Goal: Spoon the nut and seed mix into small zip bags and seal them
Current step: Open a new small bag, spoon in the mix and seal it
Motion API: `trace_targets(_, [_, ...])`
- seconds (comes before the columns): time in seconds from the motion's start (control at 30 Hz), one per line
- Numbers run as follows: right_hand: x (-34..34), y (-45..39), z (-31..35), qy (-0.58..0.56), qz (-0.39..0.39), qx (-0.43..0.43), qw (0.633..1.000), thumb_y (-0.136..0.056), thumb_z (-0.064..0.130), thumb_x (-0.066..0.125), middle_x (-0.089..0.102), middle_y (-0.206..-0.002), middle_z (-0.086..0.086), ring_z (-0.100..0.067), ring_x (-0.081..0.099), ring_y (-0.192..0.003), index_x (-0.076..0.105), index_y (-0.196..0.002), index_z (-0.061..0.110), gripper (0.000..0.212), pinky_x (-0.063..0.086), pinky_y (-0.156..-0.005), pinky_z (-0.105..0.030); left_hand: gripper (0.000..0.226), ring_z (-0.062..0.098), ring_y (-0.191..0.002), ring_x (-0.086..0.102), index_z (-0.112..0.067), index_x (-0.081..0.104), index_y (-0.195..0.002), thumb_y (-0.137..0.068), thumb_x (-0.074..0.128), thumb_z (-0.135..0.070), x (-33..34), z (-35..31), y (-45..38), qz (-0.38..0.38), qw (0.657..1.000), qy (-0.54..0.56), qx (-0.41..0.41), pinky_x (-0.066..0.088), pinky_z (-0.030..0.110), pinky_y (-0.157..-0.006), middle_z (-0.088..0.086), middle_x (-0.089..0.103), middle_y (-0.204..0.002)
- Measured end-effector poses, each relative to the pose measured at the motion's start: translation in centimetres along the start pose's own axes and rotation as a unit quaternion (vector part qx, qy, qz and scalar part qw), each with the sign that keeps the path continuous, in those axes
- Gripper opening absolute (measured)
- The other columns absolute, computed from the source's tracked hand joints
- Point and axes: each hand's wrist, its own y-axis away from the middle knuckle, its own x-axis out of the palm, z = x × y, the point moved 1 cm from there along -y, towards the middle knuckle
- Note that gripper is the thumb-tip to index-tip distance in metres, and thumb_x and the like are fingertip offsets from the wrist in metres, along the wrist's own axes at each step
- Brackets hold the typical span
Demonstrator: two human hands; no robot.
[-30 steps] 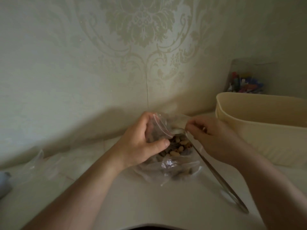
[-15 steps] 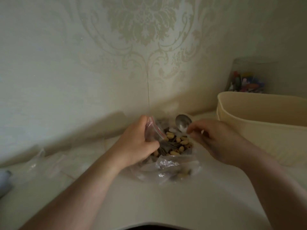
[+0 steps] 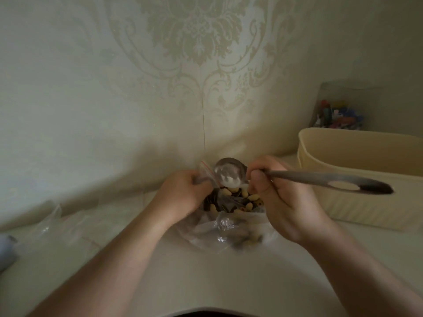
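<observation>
Head view: left hand [image 3: 183, 193] pinches the zip bag [image 3: 229, 225] open; right hand [image 3: 283, 200] grips the spoon [image 3: 297, 177]; no writing is readable.

One head-worn wide-angle view, looking forward and down.

It sits close above the pale table [image 3: 206, 282], facing the patterned wall [image 3: 183, 65] along the table's far edge; both forearms enter from the near edge, and the beige tub [image 3: 357, 179] marks the right side.

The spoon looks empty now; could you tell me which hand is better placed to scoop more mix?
Right. The right hand already grips the spoon over the nut mix, while the left hand holds the zip bag.
</observation>
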Motion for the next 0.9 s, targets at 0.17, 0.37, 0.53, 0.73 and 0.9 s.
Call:
trace_targets(0.17, [1.2,0.2,-0.7,0.004,0.032,0.004,0.999,-0.105,0.023,0.05,0.057,-0.09,0.011,-0.014,0.06,-0.083,0.065,-0.097,0.021,0.017,0.051,-0.071,-0.038,0.023,0.017,-0.056,0.052,-0.016,0.067,-0.069,-0.073,0.068,-0.038,-0.3,-1.1,-0.3,-0.07,0.97,0.229,-0.031,0.04,0.032,-0.061,0.0,0.053,-0.059])
trace_targets(0.37, [2.1,0.0,-2.2,0.054,0.048,0.023,0.997,-0.1,0.022,0.059,0.067,-0.105,0.01,-0.001,0.062,-0.096,0.078,-0.113,0.024,0.023,0.046,-0.084,-0.012,0.022,0.015,-0.079,0.059,-0.025,0.081,-0.072,-0.077,0.061,-0.016,-0.5,-3.3,1.1,-0.039,0.938,0.334,0.09,0.045,0.029,-0.071,0.005,0.072,-0.1])
trace_targets(0.53, [0.3,-0.2,-2.6,0.104,-0.019,0.023,0.994,-0.104,0.016,0.057,0.065,-0.111,0.01,0.006,0.06,-0.097,0.075,-0.119,0.021,0.024,0.044,-0.081,-0.008,0.014,0.018,-0.125,0.064,-0.028,0.082,-0.085,-0.081,0.069,-0.028,-1.1,-3.0,1.3,-0.069,0.935,0.314,0.149,0.045,0.047,-0.115,-0.012,0.071,-0.132])
trace_targets(0.73, [-0.2,-0.4,-1.9,0.125,-0.068,0.043,0.989,-0.105,0.014,0.056,0.063,-0.102,0.008,0.005,0.056,-0.083,0.074,-0.109,0.017,0.019,0.04,-0.071,-0.009,0.032,-0.007,-0.127,0.059,-0.042,0.075,-0.111,-0.081,0.064,-0.047,-0.7,-2.8,1.7,-0.072,0.964,0.193,0.167,0.046,0.02,-0.103,-0.022,0.069,-0.133])
trace_targets(0.9, [-0.5,-0.3,-2.1,0.176,0.002,0.154,0.972,-0.102,0.006,0.057,0.066,-0.106,0.005,-0.019,0.061,-0.092,0.074,-0.103,0.023,0.024,0.053,-0.078,-0.039,0.03,-0.013,-0.107,0.065,-0.04,0.075,-0.114,-0.088,0.065,-0.03,-0.6,-2.9,2.2,-0.083,0.972,0.126,0.179,0.044,0.005,-0.086,-0.033,0.073,-0.108])
